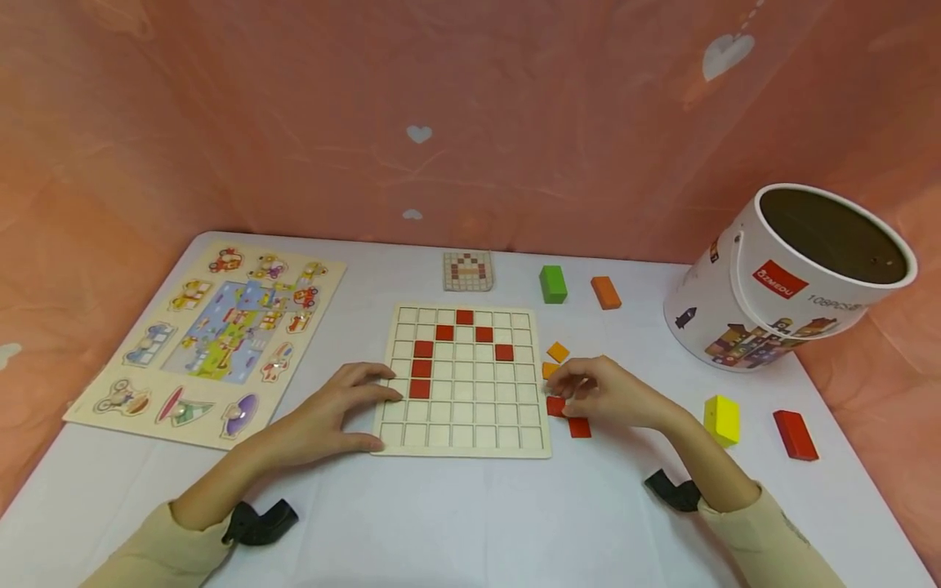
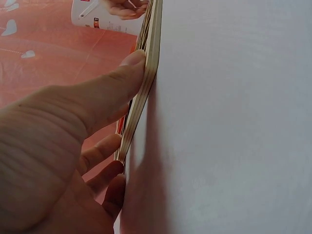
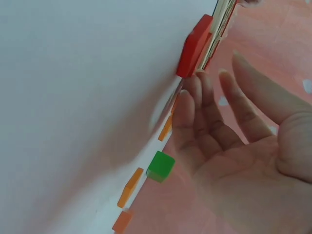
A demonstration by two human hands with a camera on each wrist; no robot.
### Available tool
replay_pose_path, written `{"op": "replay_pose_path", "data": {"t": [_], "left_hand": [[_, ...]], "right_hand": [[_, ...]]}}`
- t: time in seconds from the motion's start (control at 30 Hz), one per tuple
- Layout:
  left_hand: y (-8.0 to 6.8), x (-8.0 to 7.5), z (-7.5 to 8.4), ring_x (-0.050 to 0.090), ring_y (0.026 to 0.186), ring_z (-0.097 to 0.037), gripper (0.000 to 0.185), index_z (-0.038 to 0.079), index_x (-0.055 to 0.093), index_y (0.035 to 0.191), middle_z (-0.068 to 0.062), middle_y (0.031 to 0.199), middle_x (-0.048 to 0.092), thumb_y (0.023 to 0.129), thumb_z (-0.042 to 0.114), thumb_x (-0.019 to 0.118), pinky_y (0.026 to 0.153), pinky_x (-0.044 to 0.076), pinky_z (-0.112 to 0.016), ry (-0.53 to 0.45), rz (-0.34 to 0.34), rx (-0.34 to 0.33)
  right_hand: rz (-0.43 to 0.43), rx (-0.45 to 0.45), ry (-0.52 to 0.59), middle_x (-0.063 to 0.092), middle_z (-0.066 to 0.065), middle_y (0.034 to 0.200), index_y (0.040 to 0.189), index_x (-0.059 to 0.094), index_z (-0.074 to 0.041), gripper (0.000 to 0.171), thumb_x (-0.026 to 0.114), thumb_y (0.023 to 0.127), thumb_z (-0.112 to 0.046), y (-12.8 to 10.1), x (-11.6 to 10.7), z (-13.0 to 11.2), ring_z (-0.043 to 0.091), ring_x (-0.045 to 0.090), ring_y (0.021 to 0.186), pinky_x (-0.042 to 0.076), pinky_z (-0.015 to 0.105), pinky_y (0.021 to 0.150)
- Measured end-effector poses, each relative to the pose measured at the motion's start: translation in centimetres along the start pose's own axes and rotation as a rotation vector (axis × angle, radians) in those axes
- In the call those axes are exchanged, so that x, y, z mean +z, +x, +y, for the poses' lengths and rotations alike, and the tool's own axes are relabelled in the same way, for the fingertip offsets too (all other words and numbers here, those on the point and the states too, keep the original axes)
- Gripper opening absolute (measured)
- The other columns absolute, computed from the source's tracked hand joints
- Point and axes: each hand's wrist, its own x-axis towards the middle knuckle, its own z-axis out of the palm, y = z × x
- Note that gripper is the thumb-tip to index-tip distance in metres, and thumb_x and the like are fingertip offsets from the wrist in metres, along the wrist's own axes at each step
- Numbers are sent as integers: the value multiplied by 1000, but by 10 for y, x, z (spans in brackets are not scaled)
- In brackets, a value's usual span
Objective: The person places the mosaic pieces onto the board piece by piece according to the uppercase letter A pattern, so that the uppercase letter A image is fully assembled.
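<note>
A wooden grid board lies flat on the table, with several red square tiles set in its cells. My left hand rests along the board's left edge; the left wrist view has its thumb on the rim. At the board's right side, my right hand hovers over loose red tiles with fingers loosely bent. In the right wrist view its fingertips are close to a red tile, while the thumb stands apart; contact is unclear. Orange tiles lie just beyond that hand.
Behind the board lies a small pattern card. A picture puzzle fills the left side. Green, orange, yellow and red blocks are scattered right, near a large white bucket.
</note>
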Motion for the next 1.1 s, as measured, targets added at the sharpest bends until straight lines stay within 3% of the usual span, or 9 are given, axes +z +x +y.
{"op": "replay_pose_path", "data": {"t": [0.53, 0.9, 1.1], "left_hand": [[0, 0, 1, 34, 137, -32, 55, 16, 67, 126, -7, 145, 44, 76, 28, 86, 110, 31, -58, -8, -4, -10], [0, 0, 1, 35, 135, -29, 55, 16, 67, 125, -6, 144, 45, 75, 28, 87, 110, 31, -55, -2, 1, -2], [0, 0, 1, 36, 135, -29, 55, 17, 67, 126, -5, 145, 45, 76, 29, 86, 109, 32, -56, 4, -2, -6]], "right_hand": [[73, 33, -58, 60, 1, 91, 101, 70, -4, 21, 81, 83, -9, -4, 13, 4, 19, 55, 85, 49, 24, 74], [62, 2, -51, 64, 0, 92, 94, 66, -7, 20, 79, 81, 1, -2, 13, 2, 18, 57, 84, 50, 26, 74], [17, -8, -29, 64, 3, 90, 94, 66, -6, 14, 75, 85, 1, 2, 8, -2, 18, 54, 82, 49, 25, 72]]}}
